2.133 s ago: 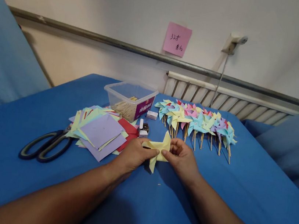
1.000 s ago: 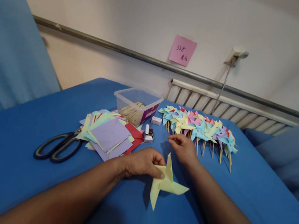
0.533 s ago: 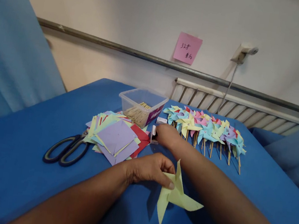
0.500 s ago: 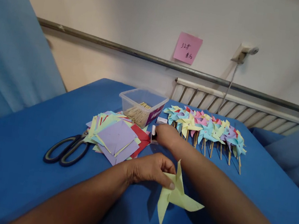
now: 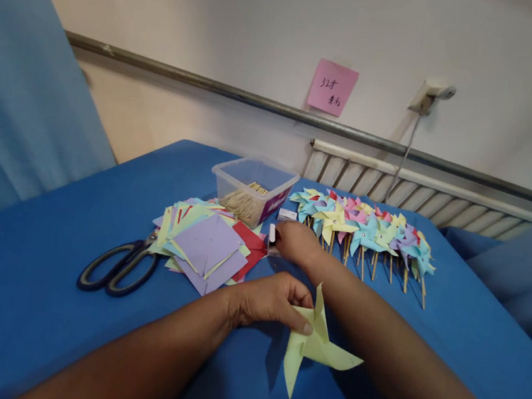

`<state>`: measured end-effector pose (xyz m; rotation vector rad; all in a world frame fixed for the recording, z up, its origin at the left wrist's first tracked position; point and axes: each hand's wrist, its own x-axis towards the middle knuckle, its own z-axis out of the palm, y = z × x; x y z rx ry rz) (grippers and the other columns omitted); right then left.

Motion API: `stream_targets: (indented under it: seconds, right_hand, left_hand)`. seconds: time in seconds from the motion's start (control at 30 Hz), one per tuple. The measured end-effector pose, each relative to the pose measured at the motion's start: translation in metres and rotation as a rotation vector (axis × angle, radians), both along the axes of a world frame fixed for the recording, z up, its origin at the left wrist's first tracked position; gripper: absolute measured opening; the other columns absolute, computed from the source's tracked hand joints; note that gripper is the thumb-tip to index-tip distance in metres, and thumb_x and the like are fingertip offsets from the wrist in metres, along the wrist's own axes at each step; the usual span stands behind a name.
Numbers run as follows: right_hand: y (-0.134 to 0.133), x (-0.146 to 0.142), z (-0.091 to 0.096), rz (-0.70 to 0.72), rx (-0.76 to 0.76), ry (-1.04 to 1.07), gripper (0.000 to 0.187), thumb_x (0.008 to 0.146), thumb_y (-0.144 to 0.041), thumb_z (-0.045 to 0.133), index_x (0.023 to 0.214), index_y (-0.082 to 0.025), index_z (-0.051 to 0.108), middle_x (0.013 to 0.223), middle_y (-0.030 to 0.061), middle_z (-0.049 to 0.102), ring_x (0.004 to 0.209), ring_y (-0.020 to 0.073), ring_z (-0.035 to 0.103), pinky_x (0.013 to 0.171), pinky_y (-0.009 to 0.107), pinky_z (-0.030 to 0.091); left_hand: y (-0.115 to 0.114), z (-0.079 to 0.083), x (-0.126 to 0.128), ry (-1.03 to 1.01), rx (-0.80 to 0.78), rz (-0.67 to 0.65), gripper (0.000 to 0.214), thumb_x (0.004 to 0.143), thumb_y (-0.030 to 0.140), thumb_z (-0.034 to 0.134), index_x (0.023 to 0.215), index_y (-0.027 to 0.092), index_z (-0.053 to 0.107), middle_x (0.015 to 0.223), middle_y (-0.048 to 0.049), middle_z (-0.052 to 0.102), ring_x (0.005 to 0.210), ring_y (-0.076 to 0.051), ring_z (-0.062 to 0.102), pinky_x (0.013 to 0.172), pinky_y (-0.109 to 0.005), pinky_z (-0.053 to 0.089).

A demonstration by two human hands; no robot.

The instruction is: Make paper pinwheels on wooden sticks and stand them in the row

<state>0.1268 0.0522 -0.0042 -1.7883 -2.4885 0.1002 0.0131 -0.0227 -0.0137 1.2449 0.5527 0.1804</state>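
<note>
My left hand [image 5: 279, 300] pinches a pale yellow-green paper pinwheel [image 5: 317, 345] at its centre, thumb on top. The pinwheel has folded blades and no stick. Farther out, my right hand [image 5: 297, 242] is at a small open box [image 5: 272, 240] with a white flap; its fingers are bent down into or behind it and hidden. What they touch there cannot be seen. Close to that hand lie a stack of coloured paper squares [image 5: 210, 244], purple on top, and a red paper piece [image 5: 249, 250].
A clear plastic tub [image 5: 252, 188] holds thin wooden sticks. Several finished pinwheels [image 5: 365, 230] on sticks stand in rows at the back right. Scissors [image 5: 123, 265] lie left of the papers. A small white box [image 5: 287, 215] sits beside the tub on the blue cloth [image 5: 38, 273].
Almost nothing differs. My left hand and the pinwheel have shifted very slightly, and my right hand stays at the small box.
</note>
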Motion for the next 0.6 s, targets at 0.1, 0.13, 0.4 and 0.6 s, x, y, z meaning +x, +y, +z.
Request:
stream_targets:
  seconds: [0.1, 0.13, 0.4, 0.6]
  right_hand:
    - [0.002, 0.000, -0.001, -0.024, 0.024, 0.040, 0.024, 0.080, -0.019, 0.049, 0.095, -0.018, 0.068, 0.102, 0.0120, 0.070, 0.094, 0.0238, 0.064, 0.074, 0.029, 0.044]
    - [0.002, 0.000, 0.000, -0.032, 0.029, 0.055, 0.023, 0.080, -0.019, 0.049, 0.094, -0.018, 0.068, 0.101, 0.0116, 0.070, 0.094, 0.0231, 0.063, 0.074, 0.028, 0.043]
    - [-0.035, 0.040, -0.007, -0.159, 0.056, 0.187, 0.017, 0.085, -0.027, 0.050, 0.090, -0.018, 0.064, 0.093, 0.0061, 0.069, 0.082, 0.0160, 0.061, 0.068, 0.024, 0.040]
    - [-0.082, 0.071, -0.035, -0.206, 0.000, 0.299, 0.012, 0.081, -0.023, 0.055, 0.083, -0.018, 0.065, 0.088, 0.0052, 0.069, 0.079, 0.0158, 0.061, 0.066, 0.023, 0.039]
  left_hand:
    - [0.000, 0.000, 0.000, 0.006, 0.001, 0.005, 0.026, 0.054, 0.028, 0.083, 0.072, 0.014, 0.070, 0.069, -0.0003, 0.067, 0.061, -0.011, 0.057, 0.061, -0.022, 0.044]
    - [0.001, 0.000, -0.001, 0.008, 0.000, 0.008, 0.026, 0.055, 0.028, 0.083, 0.073, 0.013, 0.070, 0.069, -0.0005, 0.067, 0.062, -0.011, 0.058, 0.061, -0.023, 0.044]
    - [0.005, -0.003, -0.002, -0.043, -0.033, 0.118, 0.025, 0.055, 0.023, 0.081, 0.075, 0.012, 0.068, 0.072, -0.0034, 0.069, 0.063, -0.013, 0.061, 0.063, -0.025, 0.046]
    - [0.019, 0.004, 0.000, -0.178, -0.137, 0.466, 0.023, 0.062, 0.019, 0.076, 0.081, 0.011, 0.067, 0.074, -0.0063, 0.070, 0.065, -0.014, 0.064, 0.066, -0.025, 0.050]
